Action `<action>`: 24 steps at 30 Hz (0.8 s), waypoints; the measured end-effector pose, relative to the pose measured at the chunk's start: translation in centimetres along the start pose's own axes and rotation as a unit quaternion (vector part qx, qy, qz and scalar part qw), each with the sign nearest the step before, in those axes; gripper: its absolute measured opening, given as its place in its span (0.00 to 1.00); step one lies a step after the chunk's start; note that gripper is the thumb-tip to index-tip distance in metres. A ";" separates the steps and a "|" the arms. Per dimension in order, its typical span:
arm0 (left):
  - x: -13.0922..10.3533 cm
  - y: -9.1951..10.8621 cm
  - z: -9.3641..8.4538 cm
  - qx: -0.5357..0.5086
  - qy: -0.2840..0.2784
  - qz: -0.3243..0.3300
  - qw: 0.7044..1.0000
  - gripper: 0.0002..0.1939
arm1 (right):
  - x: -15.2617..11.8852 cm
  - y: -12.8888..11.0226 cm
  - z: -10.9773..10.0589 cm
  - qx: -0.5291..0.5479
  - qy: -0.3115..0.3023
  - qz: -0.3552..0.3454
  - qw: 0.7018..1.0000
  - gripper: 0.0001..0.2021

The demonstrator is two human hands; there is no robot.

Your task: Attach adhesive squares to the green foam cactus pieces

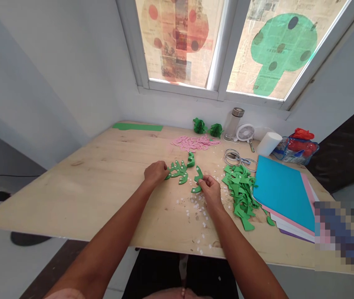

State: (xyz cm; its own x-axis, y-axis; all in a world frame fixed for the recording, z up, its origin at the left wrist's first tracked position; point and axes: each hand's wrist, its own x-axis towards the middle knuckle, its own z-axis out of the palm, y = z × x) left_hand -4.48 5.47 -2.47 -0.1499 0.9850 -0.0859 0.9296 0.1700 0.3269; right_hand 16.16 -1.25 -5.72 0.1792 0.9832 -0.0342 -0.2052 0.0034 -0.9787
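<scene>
My right hand [210,191] pinches a curved green paper cutout [198,174] that bears small white squares. Just below its fingers another green piece [196,189] shows on the wooden table. My left hand [156,172] is closed at the left end of a cluster of green paper cutouts [178,167], also dotted with white squares. Its fingertips meet a green piece there, mostly hidden by the fingers. A small stack of green cutouts [191,159] sits behind, between the two hands. Small white paper squares [195,205] lie scattered near my right wrist.
Pink cutouts [194,143] and two green folded paper shapes [199,125] lie at the back. To the right are green scraps [242,191], scissors [242,160], coloured sheets [281,191], a glass bottle [232,124], a small fan [245,132], a white roll [269,143] and a clear bag [298,149].
</scene>
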 end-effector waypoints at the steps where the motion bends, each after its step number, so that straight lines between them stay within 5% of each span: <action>1: 0.0 0.0 0.1 -0.004 0.002 -0.002 1.000 0.06 | 0.0 0.0 0.0 0.001 0.000 0.000 1.000 0.13; 16: -1.3 0.4 -0.1 -0.145 0.041 -0.019 0.988 0.02 | 0.0 -0.1 0.1 0.006 0.000 -0.006 1.000 0.11; 24: -3.9 -0.4 -2.5 -0.363 0.008 0.055 0.930 0.13 | 0.1 -0.2 0.1 0.003 0.002 -0.007 1.000 0.12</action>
State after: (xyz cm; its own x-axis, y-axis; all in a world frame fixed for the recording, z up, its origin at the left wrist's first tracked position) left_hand -5.11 1.63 0.10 -0.0778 0.9970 -0.0023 0.4680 0.0385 0.8829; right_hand 16.13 -1.17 -5.49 0.1854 0.9824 -0.0222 -0.2085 0.0173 -0.9779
